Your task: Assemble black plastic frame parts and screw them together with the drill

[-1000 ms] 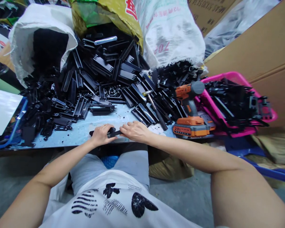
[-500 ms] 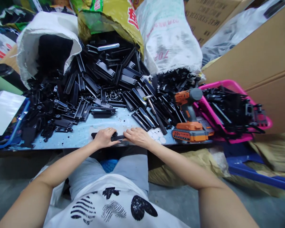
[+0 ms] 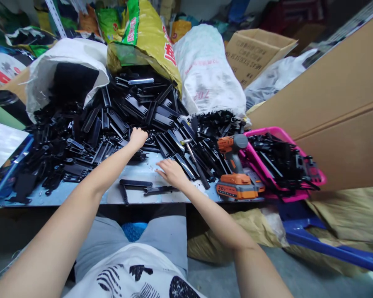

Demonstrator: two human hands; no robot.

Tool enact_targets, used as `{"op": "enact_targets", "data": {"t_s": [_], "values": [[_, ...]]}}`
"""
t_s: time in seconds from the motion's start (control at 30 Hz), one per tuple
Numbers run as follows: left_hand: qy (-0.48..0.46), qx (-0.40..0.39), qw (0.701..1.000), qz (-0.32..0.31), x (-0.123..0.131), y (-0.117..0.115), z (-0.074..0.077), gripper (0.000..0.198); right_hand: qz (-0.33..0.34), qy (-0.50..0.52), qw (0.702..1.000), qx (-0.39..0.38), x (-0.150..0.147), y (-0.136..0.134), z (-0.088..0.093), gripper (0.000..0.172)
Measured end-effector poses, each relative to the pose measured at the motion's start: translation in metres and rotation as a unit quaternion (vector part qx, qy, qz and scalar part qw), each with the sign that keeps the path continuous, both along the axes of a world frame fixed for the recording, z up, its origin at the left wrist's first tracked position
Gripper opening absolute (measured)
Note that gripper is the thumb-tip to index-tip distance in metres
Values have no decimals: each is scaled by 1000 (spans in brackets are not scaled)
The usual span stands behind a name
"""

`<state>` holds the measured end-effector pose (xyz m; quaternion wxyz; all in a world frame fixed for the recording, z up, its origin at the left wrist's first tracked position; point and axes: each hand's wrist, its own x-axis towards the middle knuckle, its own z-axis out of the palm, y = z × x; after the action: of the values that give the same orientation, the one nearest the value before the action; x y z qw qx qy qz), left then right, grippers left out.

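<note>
My left hand (image 3: pixel 138 138) reaches into the pile of black parts (image 3: pixel 112 128), over the spot with small metal screws; its fingers point down and their tips are hidden. My right hand (image 3: pixel 170 170) hovers over the blue work surface with its fingers apart, holding nothing. Between my forearms, near the table's front edge, lie a long black piece (image 3: pixel 136 183) and another black piece (image 3: pixel 158 190), neither one held. A hammer (image 3: pixel 195 159) rests among the black parts just right of my right hand.
An orange cordless drill (image 3: pixel 236 182) stands to the right, beside a pink basket (image 3: pixel 315 171) full of black parts. Behind the pile lie a white sack (image 3: pixel 71 45), a yellow-green bag (image 3: pixel 149 33) and another white sack (image 3: pixel 205 66). Cardboard (image 3: pixel 335 124) borders the right side.
Both hands have let go of the black pieces at the table's front edge. My left hand has moved forward to the pile, my right hand slightly forward. The view has shifted too.
</note>
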<state>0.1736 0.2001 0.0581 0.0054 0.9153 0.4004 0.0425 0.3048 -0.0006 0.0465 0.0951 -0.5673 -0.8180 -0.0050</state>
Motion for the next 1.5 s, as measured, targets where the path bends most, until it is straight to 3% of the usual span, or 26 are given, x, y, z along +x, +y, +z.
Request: {"op": "enact_targets", "data": {"t_s": [0.13, 0.27, 0.37, 0.47, 0.53, 0.63, 0.73, 0.8, 0.9, 1.0, 1.07, 1.3, 1.5], "values": [[-7, 12, 1000, 0, -4, 7, 3, 18, -77, -8, 997, 28, 0, 94, 21, 31], [-35, 61, 997, 40, -52, -27, 18, 25, -147, -55, 988, -10, -6, 170, 18, 29], [-51, 76, 993, 77, -112, -76, 12, 22, -162, -50, 985, -42, -11, 194, 10, 30], [-70, 58, 991, 98, -170, -131, -15, 19, -157, -41, 985, -59, -11, 200, 6, 28], [-71, 34, 990, 114, -195, -158, -35, 18, -159, -46, 984, -65, -9, 200, 7, 27], [-55, 15, 990, 130, -206, -175, -50, 17, -153, 10, 987, -36, -9, 192, 15, 28], [-51, -5, 992, 114, -197, -166, -52, 38, -114, 119, 986, 10, -17, 167, 29, 23], [-74, -36, 991, 107, -190, -157, -52, 36, -90, 149, 984, 21, -23, 135, 37, 18], [-227, -66, 963, 132, -186, -151, -57, 24, -68, 181, 981, 4, -30, 73, 41, 12], [-404, -55, 900, 155, -183, -157, -64, 19, -43, 251, 965, -57, -33, 16, 34, 8], [-448, -35, 881, 145, -180, -164, -66, 21, -39, 279, 955, -87, -33, -8, 26, 6], [-349, 37, 935, 44, -174, -173, -62, 21, 17, 231, 968, -100, -39, -23, 12, 11], [-337, 60, 938, 51, -172, -174, -63, 21, 29, 172, 982, -73, -43, -29, 17, 15]]}}
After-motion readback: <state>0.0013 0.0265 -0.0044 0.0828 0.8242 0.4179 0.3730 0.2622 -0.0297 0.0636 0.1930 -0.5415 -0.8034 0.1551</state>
